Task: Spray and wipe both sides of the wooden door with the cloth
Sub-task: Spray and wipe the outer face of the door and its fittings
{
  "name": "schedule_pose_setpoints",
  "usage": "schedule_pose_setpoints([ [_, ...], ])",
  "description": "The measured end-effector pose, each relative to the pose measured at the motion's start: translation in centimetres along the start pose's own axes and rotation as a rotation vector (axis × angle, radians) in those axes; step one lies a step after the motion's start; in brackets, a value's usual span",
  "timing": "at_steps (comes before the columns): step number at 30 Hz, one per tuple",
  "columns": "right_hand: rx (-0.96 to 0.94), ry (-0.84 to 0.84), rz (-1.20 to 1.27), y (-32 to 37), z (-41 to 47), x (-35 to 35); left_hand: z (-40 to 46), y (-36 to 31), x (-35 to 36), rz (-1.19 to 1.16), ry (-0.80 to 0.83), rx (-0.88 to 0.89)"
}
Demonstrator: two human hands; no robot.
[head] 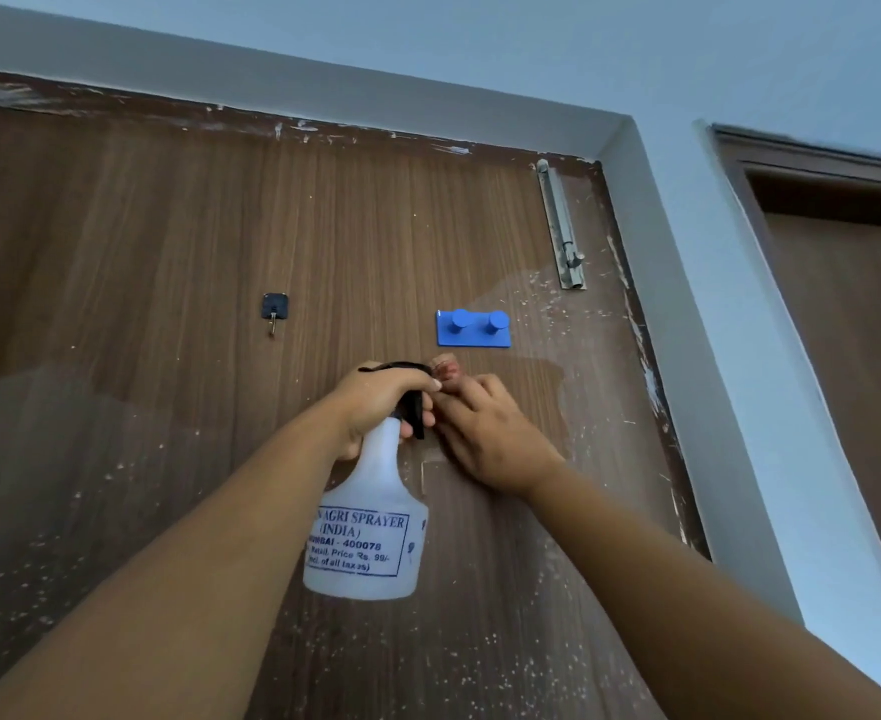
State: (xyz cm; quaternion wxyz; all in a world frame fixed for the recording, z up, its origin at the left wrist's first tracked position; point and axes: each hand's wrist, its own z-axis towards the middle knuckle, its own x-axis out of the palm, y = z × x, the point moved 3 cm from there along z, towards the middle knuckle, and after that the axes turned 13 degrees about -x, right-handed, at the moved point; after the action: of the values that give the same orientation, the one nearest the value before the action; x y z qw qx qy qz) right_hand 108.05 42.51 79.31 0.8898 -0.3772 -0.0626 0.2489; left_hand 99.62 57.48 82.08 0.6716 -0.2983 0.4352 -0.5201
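A brown wooden door (168, 241) fills the view, speckled with white paint flecks and showing wet patches at the right and lower left. My left hand (384, 402) grips the black trigger head of a translucent white spray bottle (368, 532) with a blue printed label, held up close to the door. My right hand (485, 433) is beside it, its fingers pinching the nozzle end of the sprayer. No cloth is in view.
A blue double-peg hook plate (474, 328) and a small black hook (275, 309) are stuck on the door above my hands. A metal tower bolt (562, 226) runs down the top right edge. A white door frame (688, 304) and a second brown door (854, 314) stand at the right.
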Motion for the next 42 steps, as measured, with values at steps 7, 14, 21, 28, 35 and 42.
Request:
schedule_pose_setpoints([
  [7, 0.708, -0.378, -0.047, -9.4, -3.1, -2.9, 0.7, -1.6, 0.1, -0.022, 0.036, 0.046],
  [14, 0.421, -0.307, 0.042, -7.0, -2.5, -2.6, 2.4, -1.4, 1.0, -0.097, 0.053, 0.067],
  [21, 0.611, -0.389, 0.181, -12.6, 2.7, -3.2, 4.6, -1.8, 3.1, -0.172, 0.089, 0.061],
  [28, 0.414, 0.031, 0.565, -14.2, 4.1, -6.7, 5.2, -1.6, 3.4, -0.137, 0.058, 0.014],
  [35, 0.269, 0.100, 0.605, -13.0, 8.3, -5.0, 5.0, -1.7, 4.0, -0.122, -0.028, -0.006],
  [42, 0.434, -0.096, -0.070, -18.1, 6.0, -5.4, 4.5, -1.7, 4.0, -0.080, -0.077, -0.006],
])
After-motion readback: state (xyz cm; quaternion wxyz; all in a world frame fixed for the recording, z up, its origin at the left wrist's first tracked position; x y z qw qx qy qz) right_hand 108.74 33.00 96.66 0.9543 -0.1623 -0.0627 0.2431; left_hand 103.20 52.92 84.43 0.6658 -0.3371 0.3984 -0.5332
